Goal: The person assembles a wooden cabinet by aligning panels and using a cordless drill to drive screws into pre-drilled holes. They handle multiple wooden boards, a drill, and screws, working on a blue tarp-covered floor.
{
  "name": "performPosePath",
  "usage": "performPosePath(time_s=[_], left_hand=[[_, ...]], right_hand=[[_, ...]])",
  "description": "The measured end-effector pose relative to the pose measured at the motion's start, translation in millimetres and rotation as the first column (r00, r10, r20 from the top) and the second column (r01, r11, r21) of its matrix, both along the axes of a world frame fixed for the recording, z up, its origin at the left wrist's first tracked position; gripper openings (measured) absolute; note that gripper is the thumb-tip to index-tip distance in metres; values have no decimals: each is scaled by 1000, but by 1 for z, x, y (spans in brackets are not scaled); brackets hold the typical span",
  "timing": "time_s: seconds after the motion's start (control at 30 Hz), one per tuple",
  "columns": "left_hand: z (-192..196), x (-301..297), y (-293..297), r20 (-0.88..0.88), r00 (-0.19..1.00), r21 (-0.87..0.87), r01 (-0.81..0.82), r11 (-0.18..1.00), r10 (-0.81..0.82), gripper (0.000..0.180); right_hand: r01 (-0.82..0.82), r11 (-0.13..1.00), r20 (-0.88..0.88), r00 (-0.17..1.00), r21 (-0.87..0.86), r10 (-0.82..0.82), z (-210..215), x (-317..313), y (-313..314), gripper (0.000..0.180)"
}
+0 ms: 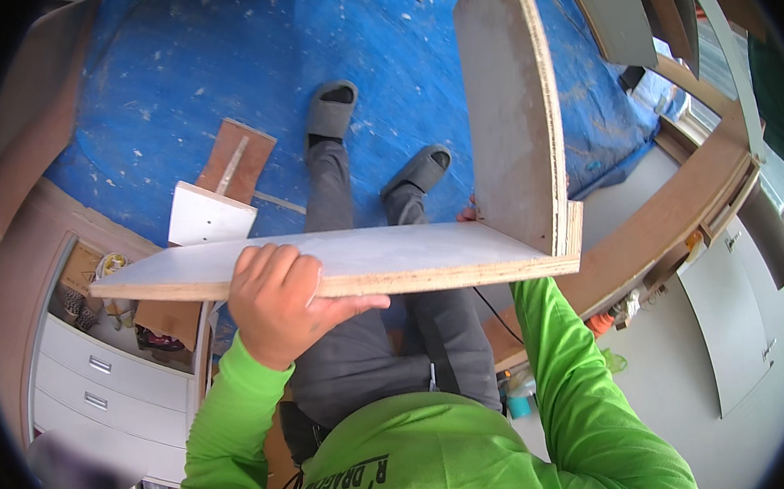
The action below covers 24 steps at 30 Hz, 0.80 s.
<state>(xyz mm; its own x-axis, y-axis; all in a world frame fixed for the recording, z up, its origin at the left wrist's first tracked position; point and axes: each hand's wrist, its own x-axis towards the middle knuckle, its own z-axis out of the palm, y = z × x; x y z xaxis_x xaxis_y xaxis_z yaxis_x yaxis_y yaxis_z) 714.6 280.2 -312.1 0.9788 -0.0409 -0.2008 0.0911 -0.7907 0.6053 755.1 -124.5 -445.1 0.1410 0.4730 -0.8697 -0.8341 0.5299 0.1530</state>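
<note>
An L-shaped piece of joined plywood boards, white-faced with raw layered edges, is held up in front of my body. Its flat board (410, 250) lies across my lap, and the upright board (514, 117) rises from its right end. My left hand (277, 302) grips the near edge of the flat board, fingers over the top and thumb along the edge. Under the flat board reaches my right arm; only a few fingertips of my right hand (469, 211) show at the far edge, by the corner joint. The rest of that hand is hidden.
Blue sheeting (224, 51) covers the floor under my feet. A smaller white-and-brown board piece (214, 214) lies ahead to the left. Left stands a white drawer cabinet (110, 375) with items on top. A curved wooden ledge (666, 218) and grey panels (733, 305) are at the right.
</note>
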Motion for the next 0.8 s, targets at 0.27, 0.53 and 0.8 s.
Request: performPosePath(time_s=[0.27, 0.53, 0.8], left_hand=[[22, -3, -7, 45, 997, -48, 58, 997, -56, 71], [20, -7, -20, 6, 998, -67, 57, 996, -56, 70], [17, -9, -23, -27, 998, -57, 56, 997, -57, 70]], right_hand=[[-224, 957, 5, 973, -182, 229, 49, 13, 6, 80], [-86, 986, 171, 979, -141, 110, 52, -5, 7, 74], [-60, 968, 67, 995, -244, 78, 39, -20, 5, 71]])
